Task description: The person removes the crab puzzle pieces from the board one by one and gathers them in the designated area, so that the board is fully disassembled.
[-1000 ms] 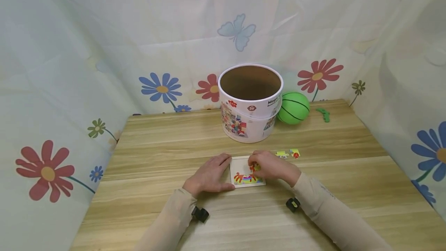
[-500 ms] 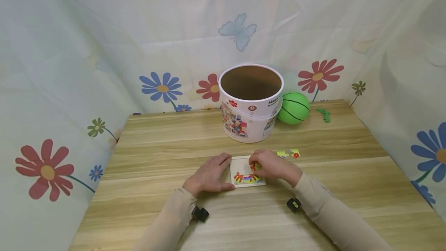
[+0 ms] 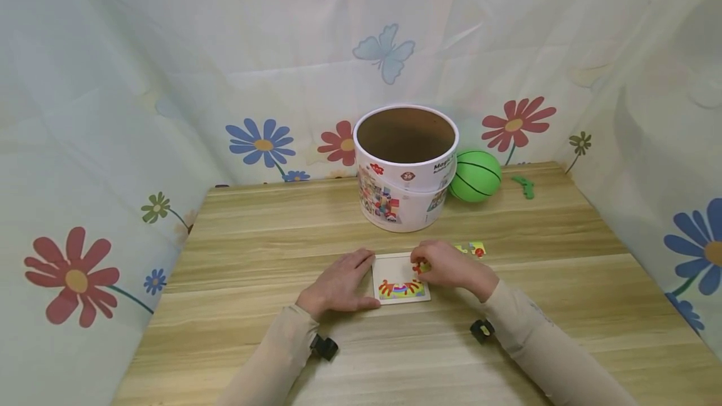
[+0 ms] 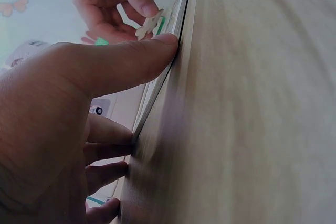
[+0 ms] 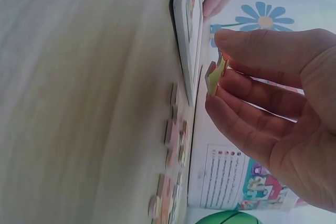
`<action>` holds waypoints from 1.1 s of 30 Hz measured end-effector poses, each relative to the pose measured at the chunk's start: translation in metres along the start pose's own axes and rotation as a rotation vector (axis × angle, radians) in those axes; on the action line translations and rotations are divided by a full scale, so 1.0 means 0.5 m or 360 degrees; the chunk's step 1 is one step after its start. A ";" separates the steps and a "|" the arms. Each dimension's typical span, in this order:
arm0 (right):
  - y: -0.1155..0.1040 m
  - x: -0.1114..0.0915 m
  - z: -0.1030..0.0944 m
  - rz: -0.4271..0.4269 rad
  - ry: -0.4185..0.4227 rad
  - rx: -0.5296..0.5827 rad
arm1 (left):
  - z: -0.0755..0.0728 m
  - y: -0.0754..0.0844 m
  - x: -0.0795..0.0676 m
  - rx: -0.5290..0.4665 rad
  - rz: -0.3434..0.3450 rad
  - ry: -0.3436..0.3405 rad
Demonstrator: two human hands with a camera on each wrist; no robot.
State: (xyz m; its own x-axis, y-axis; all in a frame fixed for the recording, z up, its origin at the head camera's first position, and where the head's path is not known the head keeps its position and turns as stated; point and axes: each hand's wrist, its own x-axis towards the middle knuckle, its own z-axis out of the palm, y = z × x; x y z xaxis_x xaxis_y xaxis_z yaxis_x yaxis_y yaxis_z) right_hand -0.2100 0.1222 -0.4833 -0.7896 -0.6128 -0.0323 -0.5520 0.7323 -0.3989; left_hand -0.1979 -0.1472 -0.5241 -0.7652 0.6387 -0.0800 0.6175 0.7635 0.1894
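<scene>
A small white-framed puzzle board (image 3: 389,265) lies on the table, with joined pieces (image 3: 400,289) in red, yellow and purple along its near side. My left hand (image 3: 341,282) holds the board at its left side, thumb at the near corner and fingertips at the far one. Over the board's right part, my right hand (image 3: 451,265) pinches a puzzle piece (image 5: 214,78) between thumb and fingers. In the left wrist view the same puzzle piece (image 4: 149,25) shows tilted, its pale edge turned this way. Part of it is hidden by the fingers.
Loose puzzle pieces (image 3: 477,249) lie right of the board, partly behind the right hand. A white bucket (image 3: 403,196) stands behind the board, with a green ball (image 3: 477,176) beside it. A small green toy (image 3: 526,187) lies farther right. Flowered curtains enclose the table (image 3: 271,224).
My right hand has drawn slightly right with the puzzle piece, baring more of the board and covering more of the loose pieces. The left hand stays put.
</scene>
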 end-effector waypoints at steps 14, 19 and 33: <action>0.025 -0.021 -0.014 0.0094 0.0022 -0.0049 | -0.001 0.002 -0.003 -0.0004 0.0008 0.0020; 0.036 -0.028 -0.017 0.0070 0.0048 -0.0098 | 0.001 0.001 -0.002 0.0000 0.0010 0.0016; 0.071 -0.061 -0.018 0.0015 0.0155 -0.0071 | 0.000 0.002 -0.002 0.0021 0.0023 0.0017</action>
State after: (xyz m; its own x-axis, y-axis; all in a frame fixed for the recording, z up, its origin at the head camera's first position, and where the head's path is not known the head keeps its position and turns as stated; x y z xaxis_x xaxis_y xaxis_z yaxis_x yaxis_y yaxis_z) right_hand -0.2078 0.1698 -0.4882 -0.8158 -0.5757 0.0543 -0.5542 0.7515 -0.3579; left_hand -0.1967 -0.1470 -0.5238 -0.7579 0.6489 -0.0669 0.6309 0.7553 0.1775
